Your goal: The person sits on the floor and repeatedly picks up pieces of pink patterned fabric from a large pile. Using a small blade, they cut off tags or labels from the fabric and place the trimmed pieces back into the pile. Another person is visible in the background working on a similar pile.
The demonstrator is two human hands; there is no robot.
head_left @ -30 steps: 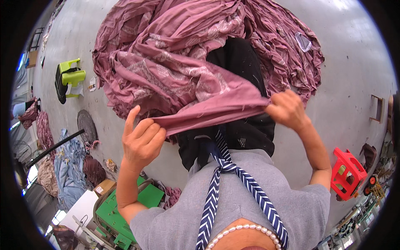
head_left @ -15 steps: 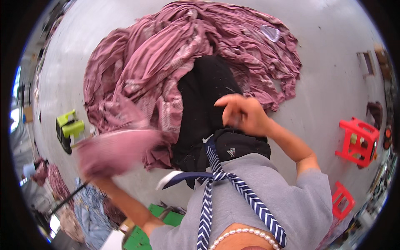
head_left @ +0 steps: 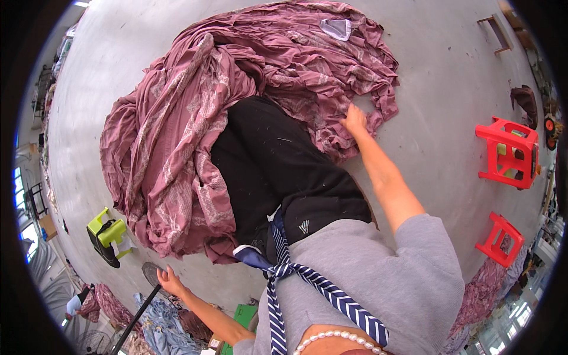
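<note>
A large heap of pinkish-mauve patterned fabric [head_left: 171, 148] lies across the floor and around my black-trousered legs [head_left: 272, 160]. At the heap's right edge, my right hand [head_left: 355, 120] is closed on a fold of the fabric; its fingertips are partly hidden. Out to the lower left, away from the heap, my left hand [head_left: 171, 283] has its fingers apart and holds nothing. It appears beside the upper end of a black pole [head_left: 137, 316] and a round grey grille [head_left: 152, 272]; I cannot tell whether it touches either. A small pale-edged grey patch [head_left: 335, 29] sits on the far fabric.
Left of the heap stands a green stool [head_left: 109, 234] with something black on it. Two red plastic stools, one larger [head_left: 509, 152] and one smaller [head_left: 502, 239], stand on the right. Blue cloth [head_left: 165, 325] and a green box [head_left: 242, 316] are at lower left.
The bunch of fabric at my left hand has been let go, and that hand has moved down. My right hand has gone from above my lap out to the heap's right edge and gripped it.
</note>
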